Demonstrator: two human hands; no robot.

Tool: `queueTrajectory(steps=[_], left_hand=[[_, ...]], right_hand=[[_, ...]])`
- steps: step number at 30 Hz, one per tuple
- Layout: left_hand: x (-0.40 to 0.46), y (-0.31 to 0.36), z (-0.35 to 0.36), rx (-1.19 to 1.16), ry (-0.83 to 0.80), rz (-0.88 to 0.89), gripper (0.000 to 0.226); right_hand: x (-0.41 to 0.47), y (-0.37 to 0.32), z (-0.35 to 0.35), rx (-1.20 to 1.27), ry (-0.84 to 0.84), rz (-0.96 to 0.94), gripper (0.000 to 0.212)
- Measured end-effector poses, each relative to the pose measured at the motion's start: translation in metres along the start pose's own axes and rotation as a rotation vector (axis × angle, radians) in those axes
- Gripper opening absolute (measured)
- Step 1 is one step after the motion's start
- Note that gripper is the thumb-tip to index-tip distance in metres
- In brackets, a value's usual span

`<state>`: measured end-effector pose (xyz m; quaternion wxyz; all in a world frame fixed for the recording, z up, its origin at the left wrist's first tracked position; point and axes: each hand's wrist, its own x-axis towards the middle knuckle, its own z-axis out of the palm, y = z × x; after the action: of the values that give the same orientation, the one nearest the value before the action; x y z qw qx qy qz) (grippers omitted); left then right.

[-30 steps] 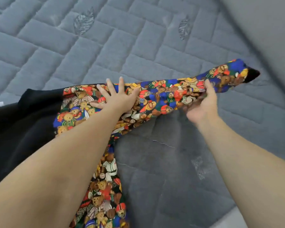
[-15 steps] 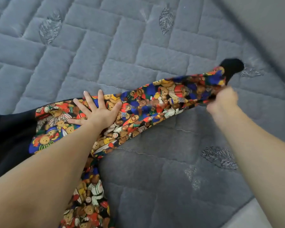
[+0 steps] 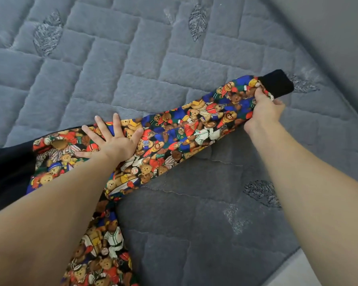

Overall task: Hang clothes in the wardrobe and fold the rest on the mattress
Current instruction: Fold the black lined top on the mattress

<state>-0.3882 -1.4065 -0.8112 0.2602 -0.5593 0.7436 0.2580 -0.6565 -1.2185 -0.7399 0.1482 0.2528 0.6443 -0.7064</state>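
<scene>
A black garment section (image 3: 6, 172) lies at the far left on the grey quilted mattress (image 3: 132, 65). Adjoining it is the teddy-bear print garment (image 3: 103, 250), with one part running toward the near edge and its sleeve (image 3: 184, 129) stretched flat toward the upper right. The left hand (image 3: 112, 144) rests on the print near the shoulder, fingers spread and straight, palm pressing the cloth to the mattress. The sleeve ends in a black knitted cuff (image 3: 277, 83). The right hand (image 3: 265, 112) holds the sleeve just below that cuff, its grip curled and pinching the printed cloth. A pale floor strip (image 3: 293, 271) shows at lower right.
</scene>
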Motion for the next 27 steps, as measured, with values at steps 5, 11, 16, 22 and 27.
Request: queueTrajectory(steps=[5,11,16,22,27], left_hand=[[0.007,-0.003,0.014,-0.059,0.205,0.08,0.093],[0.013,0.001,0.029,-0.137,0.731,0.142,0.04],[0.029,0.012,0.014,-0.123,0.752,0.173,0.04],[0.02,-0.003,0.016,-0.147,0.715,0.374,0.047],[0.007,-0.07,0.04,0.194,0.651,0.438,0.062]], right_hand=[[-0.001,0.037,-0.039,-0.068,-0.135,0.325,0.059],[0.045,-0.011,-0.042,-0.271,0.278,-0.01,0.046],[-0.067,0.073,0.002,-1.119,-0.126,-1.049,0.057],[-0.088,0.178,-0.005,-1.748,-0.519,-0.985,0.07],[-0.062,0.17,0.002,-1.801,-0.57,-1.082,0.074]])
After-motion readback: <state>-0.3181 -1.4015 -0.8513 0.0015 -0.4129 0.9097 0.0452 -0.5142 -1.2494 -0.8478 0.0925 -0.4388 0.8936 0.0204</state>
